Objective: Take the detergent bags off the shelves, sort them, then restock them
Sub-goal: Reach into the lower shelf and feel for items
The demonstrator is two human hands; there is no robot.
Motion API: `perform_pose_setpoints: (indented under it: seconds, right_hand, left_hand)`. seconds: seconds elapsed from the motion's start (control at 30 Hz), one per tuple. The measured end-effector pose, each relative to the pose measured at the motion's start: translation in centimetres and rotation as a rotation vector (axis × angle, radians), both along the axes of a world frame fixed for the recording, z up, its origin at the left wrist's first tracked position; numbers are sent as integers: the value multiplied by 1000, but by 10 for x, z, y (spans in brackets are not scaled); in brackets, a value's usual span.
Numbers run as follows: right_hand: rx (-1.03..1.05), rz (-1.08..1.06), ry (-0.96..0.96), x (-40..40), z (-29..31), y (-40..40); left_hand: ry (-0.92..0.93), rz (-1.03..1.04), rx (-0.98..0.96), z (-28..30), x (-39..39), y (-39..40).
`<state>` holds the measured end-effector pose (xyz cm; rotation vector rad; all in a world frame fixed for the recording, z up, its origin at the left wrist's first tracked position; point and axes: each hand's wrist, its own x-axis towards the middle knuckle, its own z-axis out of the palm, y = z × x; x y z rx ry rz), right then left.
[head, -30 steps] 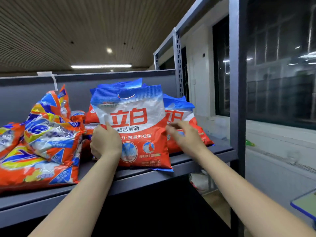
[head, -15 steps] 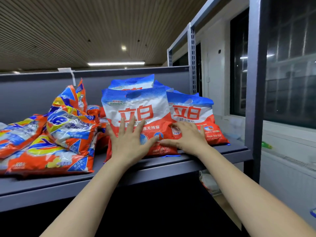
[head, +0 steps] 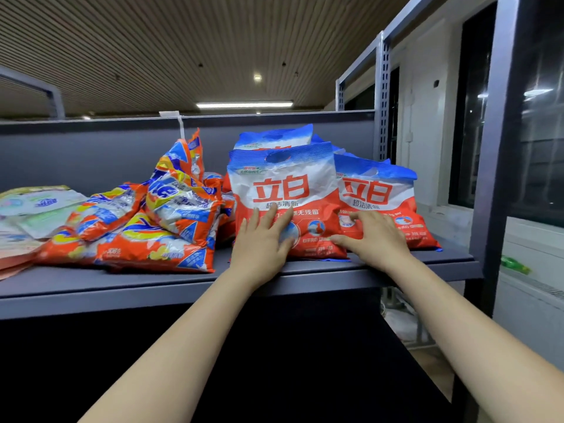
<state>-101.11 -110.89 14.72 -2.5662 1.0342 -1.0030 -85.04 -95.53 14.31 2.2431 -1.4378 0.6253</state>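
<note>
On the grey shelf [head: 305,277], both arms reach forward: the left hand [head: 259,242] presses flat, fingers straight, against the upright red-and-white detergent bag [head: 283,190]; the right hand [head: 374,239] rests spread at its lower right corner.

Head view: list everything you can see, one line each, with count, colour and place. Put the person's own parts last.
Red, white and blue detergent bags: at least three, standing upright on the right part of the shelf, one in front, one beside it to the right, one behind.
Orange, yellow and blue detergent bags: several, exact count unclear, piled loosely at mid-shelf, left of the red ones.
Pale green and white packs: a few, at the far left of the shelf, blurred.
Shelf: one, grey metal, with perforated uprights on the right.
Ceiling light: one long white strip, above the shelf's back panel.
Window: dark, far right.
Left hand: fingers straight, pressing on the front red bag.
Right hand: fingers spread, resting across the two front red bags.
</note>
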Motion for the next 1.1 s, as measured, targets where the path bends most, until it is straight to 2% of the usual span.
perform_pose_setpoints:
  seconds: [0.07,0.47,0.63,0.87,1.1]
  right_hand:
    - [-30,-63,25,1,-4,7]
    - [66,3,-38,2,-5,20]
    - [82,-4,-5,1,2,34]
    - [77,18,6,7,10,56]
    - [-44,-11,-59,28,16,102]
  left_hand:
    - [8,31,-5,-2,-1,7]
    - [194,-22,134,10,-10,55]
    - [90,65,131,14,-7,68]
    - [94,60,130,18,12,86]
    - [49,70,48,20,24,126]
